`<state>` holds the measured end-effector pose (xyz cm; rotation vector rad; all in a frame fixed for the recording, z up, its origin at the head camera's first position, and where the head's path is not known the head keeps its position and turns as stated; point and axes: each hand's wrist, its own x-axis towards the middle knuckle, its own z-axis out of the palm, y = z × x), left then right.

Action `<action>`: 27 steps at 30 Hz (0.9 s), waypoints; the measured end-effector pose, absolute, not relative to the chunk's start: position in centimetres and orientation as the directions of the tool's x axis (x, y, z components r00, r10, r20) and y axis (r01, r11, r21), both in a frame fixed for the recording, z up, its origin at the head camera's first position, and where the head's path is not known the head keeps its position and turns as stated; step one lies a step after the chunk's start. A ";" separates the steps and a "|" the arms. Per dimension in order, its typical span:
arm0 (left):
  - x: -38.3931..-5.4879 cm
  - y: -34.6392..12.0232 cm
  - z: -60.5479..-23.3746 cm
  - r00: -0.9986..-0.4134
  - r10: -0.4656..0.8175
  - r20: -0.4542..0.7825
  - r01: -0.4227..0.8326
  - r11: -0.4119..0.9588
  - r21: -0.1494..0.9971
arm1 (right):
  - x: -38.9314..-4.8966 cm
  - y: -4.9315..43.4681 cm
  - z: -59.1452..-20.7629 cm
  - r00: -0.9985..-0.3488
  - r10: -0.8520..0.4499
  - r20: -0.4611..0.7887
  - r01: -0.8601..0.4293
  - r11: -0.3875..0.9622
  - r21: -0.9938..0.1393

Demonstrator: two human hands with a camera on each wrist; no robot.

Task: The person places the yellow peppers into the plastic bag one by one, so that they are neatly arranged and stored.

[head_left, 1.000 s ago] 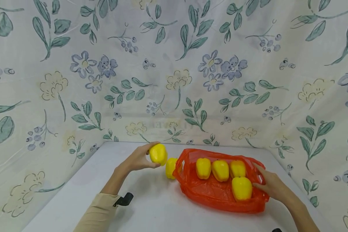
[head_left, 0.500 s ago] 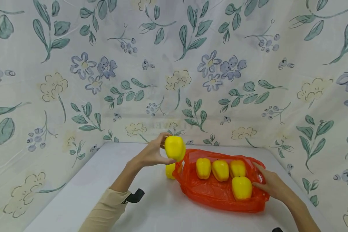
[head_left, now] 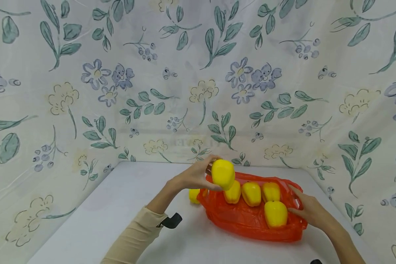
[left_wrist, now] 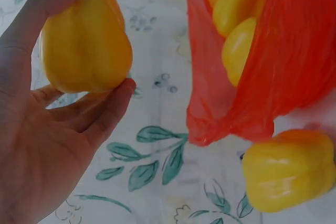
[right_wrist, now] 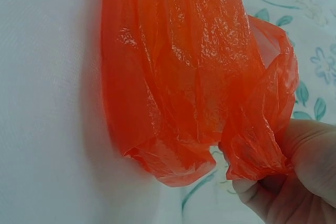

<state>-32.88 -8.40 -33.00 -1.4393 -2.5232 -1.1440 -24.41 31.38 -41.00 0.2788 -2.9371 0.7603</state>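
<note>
My left hand [head_left: 195, 176] grips a yellow bell pepper [head_left: 223, 174] between thumb and fingers, held up over the left end of an open red plastic bag [head_left: 241, 223]. Seen from the left wrist, the thumb lies across the top of the held pepper [left_wrist: 86, 40] and the fingertips support it from below. My right hand [head_left: 311, 211] pinches the bag's right side; the right wrist view shows the crumpled plastic [right_wrist: 257, 150] between thumb and fingers. Several more yellow bell peppers [head_left: 275, 214] lie inside the bag, one partly hidden behind the held one.
Another yellow bell pepper [head_left: 194, 196] lies on the white table [head_left: 118, 205] just outside the bag's left end, partly covered by it. Behind the table hangs a floral curtain [head_left: 198, 110].
My left hand has carried the bell pepper rightward, from left of the bag to over its left end. The right hand, the bag and the peppers in it have stayed put.
</note>
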 end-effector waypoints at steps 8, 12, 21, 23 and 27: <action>-32.3 -4.3 -34.7 -0.516 0.821 0.245 0.769 0.318 0.554 | -24.4 31.5 -40.9 -0.981 -0.154 0.117 -0.192 0.855 -0.482; -32.1 -2.8 -35.6 -0.523 0.828 0.201 0.750 0.335 0.570 | -24.3 31.6 -40.9 -0.981 -0.159 0.109 -0.192 0.842 -0.504; -32.2 -0.8 -37.7 -0.620 0.765 0.177 0.699 0.436 0.567 | -24.3 31.5 -41.0 -0.982 -0.154 0.105 -0.186 0.848 -0.496; -32.4 -0.4 -38.2 -0.639 0.750 0.171 0.688 0.458 0.564 | -24.4 31.5 -40.9 -0.981 -0.156 0.112 -0.191 0.852 -0.488; -32.5 0.1 -38.8 -0.655 0.742 0.147 0.677 0.488 0.551 | -24.4 31.5 -40.8 -0.979 -0.162 0.122 -0.201 0.853 -0.482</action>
